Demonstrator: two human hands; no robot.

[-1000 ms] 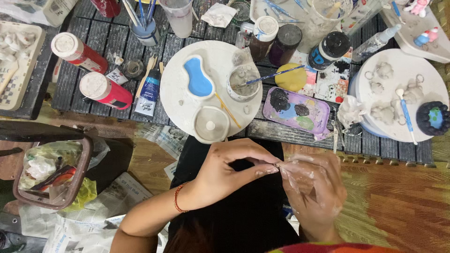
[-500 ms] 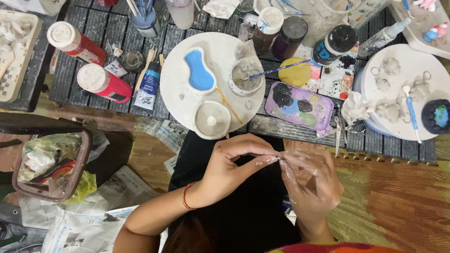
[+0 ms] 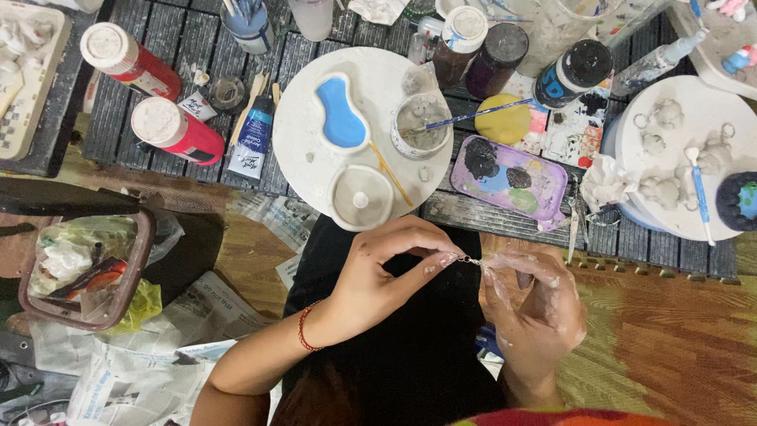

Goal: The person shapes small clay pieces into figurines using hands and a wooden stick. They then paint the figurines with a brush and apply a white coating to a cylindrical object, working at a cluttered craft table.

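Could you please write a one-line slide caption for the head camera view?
Left hand and clay-smeared right hand pinch a small metal ring below a cluttered craft table.

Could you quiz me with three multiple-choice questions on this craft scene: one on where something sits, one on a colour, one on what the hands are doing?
1. Where is the round white board?
A. floor
B. slatted table
C. lap

2. What colour fills the bean-shaped dish?
A. blue
B. green
C. red

3. What are the hands doing?
A. resting apart
B. gripping a brush
C. pinching a small metal piece together

Answers: 1 B, it lies on the slatted table. 2 A, its inside is blue. 3 C, left hand and right hand meet fingertip to fingertip on a small metal piece.
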